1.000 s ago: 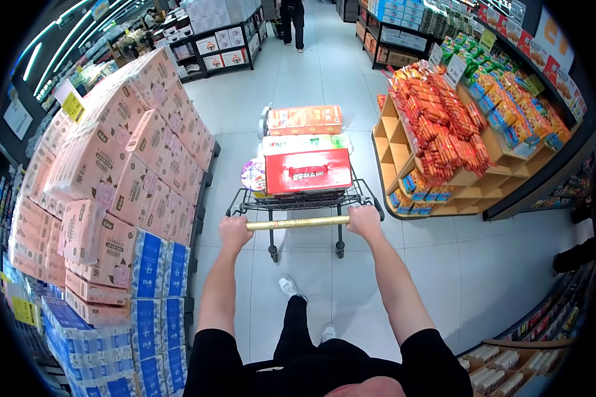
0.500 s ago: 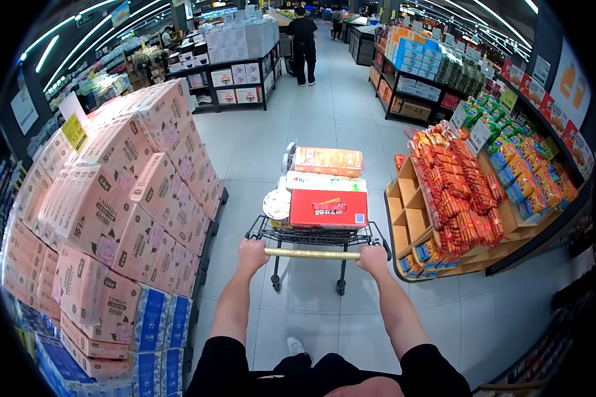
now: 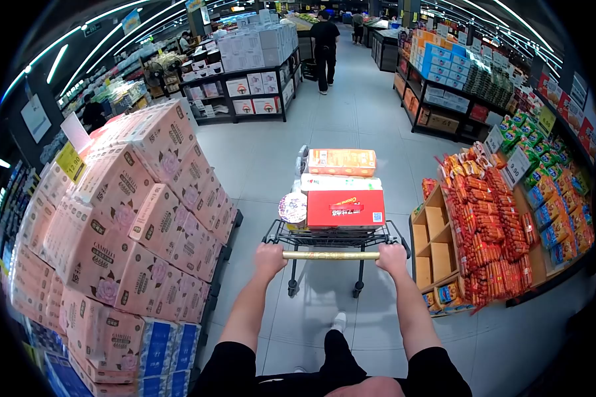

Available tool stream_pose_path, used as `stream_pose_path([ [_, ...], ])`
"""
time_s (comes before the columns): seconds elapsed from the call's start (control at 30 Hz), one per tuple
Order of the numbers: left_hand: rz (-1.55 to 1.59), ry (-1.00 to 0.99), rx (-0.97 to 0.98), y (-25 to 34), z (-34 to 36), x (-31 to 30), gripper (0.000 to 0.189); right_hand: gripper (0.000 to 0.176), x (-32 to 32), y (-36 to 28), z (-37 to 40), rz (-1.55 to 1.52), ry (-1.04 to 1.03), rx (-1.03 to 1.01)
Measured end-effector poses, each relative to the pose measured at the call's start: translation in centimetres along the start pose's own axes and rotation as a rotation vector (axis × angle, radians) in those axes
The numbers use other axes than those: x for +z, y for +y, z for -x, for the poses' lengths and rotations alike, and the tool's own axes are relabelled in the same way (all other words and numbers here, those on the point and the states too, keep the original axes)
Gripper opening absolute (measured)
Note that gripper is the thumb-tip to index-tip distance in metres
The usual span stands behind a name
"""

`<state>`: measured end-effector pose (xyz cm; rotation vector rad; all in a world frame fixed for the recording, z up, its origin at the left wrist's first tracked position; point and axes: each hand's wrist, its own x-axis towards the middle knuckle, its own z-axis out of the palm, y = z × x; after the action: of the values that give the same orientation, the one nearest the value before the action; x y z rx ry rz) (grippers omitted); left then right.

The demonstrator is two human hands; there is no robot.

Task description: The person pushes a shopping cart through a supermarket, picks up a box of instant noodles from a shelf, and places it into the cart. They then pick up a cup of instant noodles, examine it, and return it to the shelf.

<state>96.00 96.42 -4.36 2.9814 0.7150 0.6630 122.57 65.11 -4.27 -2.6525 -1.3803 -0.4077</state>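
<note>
My left hand is wrapped round the left end of the shopping cart's gold-coloured handle. Round the right end of the same bar, my right hand is closed too. Ahead of the handle is the dark wire shopping cart, loaded with goods. A red box lies nearest to me. Behind it are a white and green package and an orange package. At the load's left side sits a round patterned container; what it holds I cannot make out.
Pink tissue packs are stacked high on the left. To the right stands a wooden shelf with red-wrapped sausages. Farther ahead, a person in black is in the tiled aisle between displays of boxes.
The displays on both sides have come nearer as the cart and I move forward. My view has shifted slightly left, and one foot has stepped ahead. Both hands keep their hold.
</note>
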Motion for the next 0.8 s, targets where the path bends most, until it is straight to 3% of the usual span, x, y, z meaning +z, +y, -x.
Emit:
stream_pose_path([
  [0.43,-0.049,-0.052,-0.089,1.0,-17.0,7.8,0.009,0.013,6.3,10.6,-19.2,0.011,-0.107,-0.027],
  [0.8,-0.043,0.059,-0.017,-5.0,-30.7,13.7,0.012,0.013,10.5,11.8,-32.0,0.030,-0.117,0.027],
])
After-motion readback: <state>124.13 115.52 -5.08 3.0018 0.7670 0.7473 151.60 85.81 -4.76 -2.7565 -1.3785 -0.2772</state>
